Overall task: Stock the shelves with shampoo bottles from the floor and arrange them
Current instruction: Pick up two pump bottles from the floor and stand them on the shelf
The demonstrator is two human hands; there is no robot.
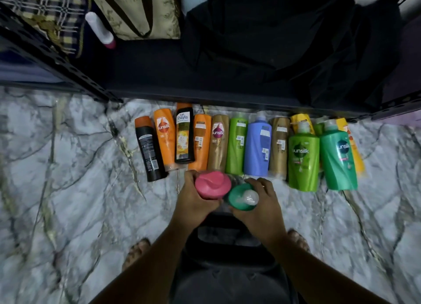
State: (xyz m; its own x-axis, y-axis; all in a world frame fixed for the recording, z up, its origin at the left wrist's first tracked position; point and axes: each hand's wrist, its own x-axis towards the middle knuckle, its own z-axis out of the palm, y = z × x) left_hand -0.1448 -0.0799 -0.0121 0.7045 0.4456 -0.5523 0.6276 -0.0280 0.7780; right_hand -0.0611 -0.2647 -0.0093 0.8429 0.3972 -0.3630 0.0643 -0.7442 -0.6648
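1. Your left grip is curled round a pink-capped bottle, right grip round a green-capped bottle.
2. Both held over the floor, near the bottle row lying below the shelf.

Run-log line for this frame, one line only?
left hand grips pink-capped bottle | right hand grips green pump bottle | other bottles in row on floor

Dim, cool-toned wide-angle view with soft focus.
The marble floor catches most of the light and smears with blur toward the left and near edges; the far shelf sits in deep shadow, its frame bowed by lens distortion. The bottle row reads fairly sharp.
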